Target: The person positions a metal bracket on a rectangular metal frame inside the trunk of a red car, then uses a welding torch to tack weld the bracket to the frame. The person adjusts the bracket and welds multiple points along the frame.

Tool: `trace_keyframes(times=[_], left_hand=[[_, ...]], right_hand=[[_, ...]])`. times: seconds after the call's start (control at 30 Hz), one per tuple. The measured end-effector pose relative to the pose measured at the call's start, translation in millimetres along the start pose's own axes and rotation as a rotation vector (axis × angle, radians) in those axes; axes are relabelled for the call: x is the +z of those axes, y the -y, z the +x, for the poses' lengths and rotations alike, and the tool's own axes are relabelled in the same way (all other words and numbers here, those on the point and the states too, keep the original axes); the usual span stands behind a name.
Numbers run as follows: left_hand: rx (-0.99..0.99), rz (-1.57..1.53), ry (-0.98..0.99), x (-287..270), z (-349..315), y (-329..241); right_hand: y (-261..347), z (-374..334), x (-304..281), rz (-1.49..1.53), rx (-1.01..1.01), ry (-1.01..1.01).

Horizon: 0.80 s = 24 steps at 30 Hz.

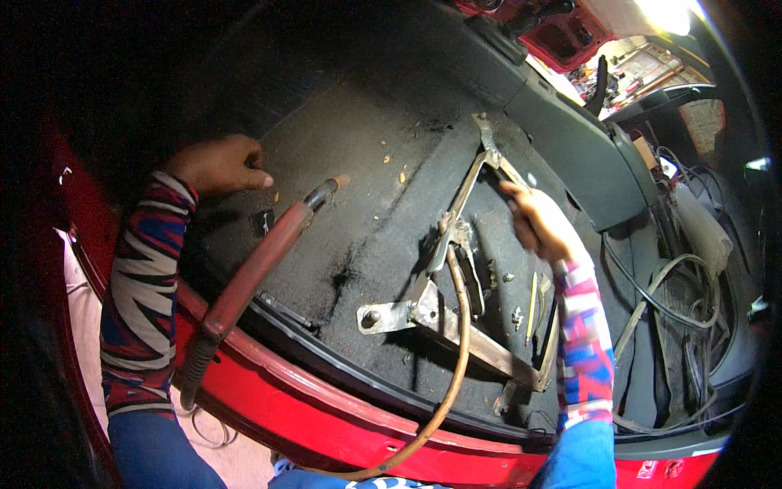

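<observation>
A bare metal bracket frame (476,346) of welded flat bars stands on the dark carpeted floor (358,147) of a red vehicle. My right hand (542,224) is closed around one of its upper bars, slightly blurred. An orange-brown cable (463,326) runs from the frame over the sill toward me. My left hand (224,165) hovers over the carpet at the left, fingers curled and thumb forward; what they hold, if anything, is hidden. Close by, a red tubular tool (261,257) with a dark tip and ribbed sleeve leans across the sill, untouched by either hand.
The red door sill (326,403) curves along the near side. A grey plastic trim panel (582,155) borders the far right. Beyond my right arm lie coiled grey cables (684,318). A thin yellow stick (532,306) and small debris rest on the carpet. A lamp (664,15) shines at upper right.
</observation>
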<state>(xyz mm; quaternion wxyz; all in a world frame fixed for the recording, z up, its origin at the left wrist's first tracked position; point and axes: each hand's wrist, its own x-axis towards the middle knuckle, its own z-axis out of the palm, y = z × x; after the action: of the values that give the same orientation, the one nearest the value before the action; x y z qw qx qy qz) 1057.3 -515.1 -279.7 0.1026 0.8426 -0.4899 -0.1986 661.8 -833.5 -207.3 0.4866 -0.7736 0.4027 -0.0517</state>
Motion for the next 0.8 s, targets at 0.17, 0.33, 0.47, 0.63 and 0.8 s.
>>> trace_keyframes(times=[0.17, 0.33, 0.47, 0.63, 0.8], left_hand=[[-0.117, 0.054, 0.041, -0.8, 7.0, 9.2], [-0.041, -0.013, -0.023, 8.5, 8.2, 13.5], [0.060, -0.038, -0.077, 8.8, 2.5, 5.7], [0.157, -0.112, 0.060, -0.1, -5.0, -19.0], [0.215, -0.130, -0.010, 1.2, -15.4, -24.5]], right_hand=[[30.5, 121.4, 26.2, 0.531, 0.314, -0.046], [20.7, 157.7, 27.6, 0.742, 0.384, -0.115], [12.1, 167.8, 28.8, 0.645, 0.342, -0.151], [1.8, 170.8, 32.5, 0.722, 0.338, -0.090], [-3.4, 164.2, 20.9, 0.658, 0.264, 0.067]])
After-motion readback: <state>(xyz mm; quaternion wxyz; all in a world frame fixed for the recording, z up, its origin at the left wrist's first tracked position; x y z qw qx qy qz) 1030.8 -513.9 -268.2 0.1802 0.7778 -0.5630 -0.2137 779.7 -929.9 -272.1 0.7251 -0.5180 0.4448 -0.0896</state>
